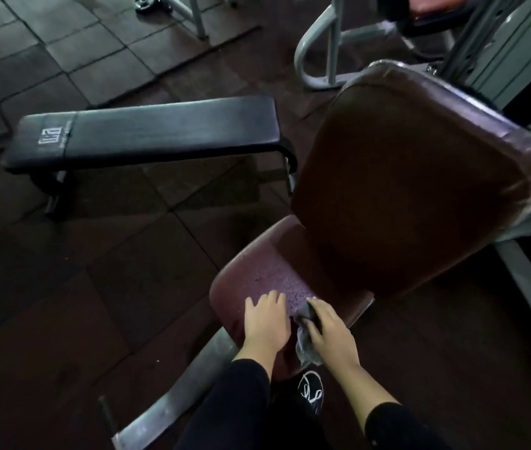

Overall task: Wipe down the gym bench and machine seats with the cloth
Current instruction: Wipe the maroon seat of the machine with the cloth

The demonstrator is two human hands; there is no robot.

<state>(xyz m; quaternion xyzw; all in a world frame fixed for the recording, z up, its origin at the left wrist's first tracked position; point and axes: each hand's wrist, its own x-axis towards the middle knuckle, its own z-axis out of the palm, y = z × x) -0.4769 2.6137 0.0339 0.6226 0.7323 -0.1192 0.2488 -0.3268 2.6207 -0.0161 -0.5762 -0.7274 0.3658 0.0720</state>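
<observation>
**Both hands on maroon machine seat, cloth under the right**

Left hand [265, 323] flat on the front part of the maroon seat pad [257, 274], fingers straight and slightly spread, holding nothing; thumb out to the left side. Right hand [329, 329] just beside it, to the right, curled down over a grey cloth [304, 339]; cloth bunched under palm and fingers, one dark fold showing at the fingertips, a crumpled tail hanging off the seat's front edge near the wrist. Cloth touching seat pad at front-right; pad surface ahead of the hands speckled w/ small droplets or flecks, can't tell which.

Maroon backrest [413, 190] rising behind the seat, tilted back, rim covered in clear plastic wrap; grey machine frame [517, 53] behind it, upper right. Black flat bench [147, 131] well apart on the left, lying across the view, white logo at its near-left end, black legs below. Grey metal base bar [176, 394] running from under the seat toward lower left. Black sleeves on both forearms; dark shoe w/ white laces [311, 389] on floor below the seat edge, between the arms. Dark rubber floor tiles [62, 287] throughout; weight plate [152, 4] on floor at top, beside grey tube legs [319, 50] of other equipment. Light dim, edges somewhat blurred.
</observation>
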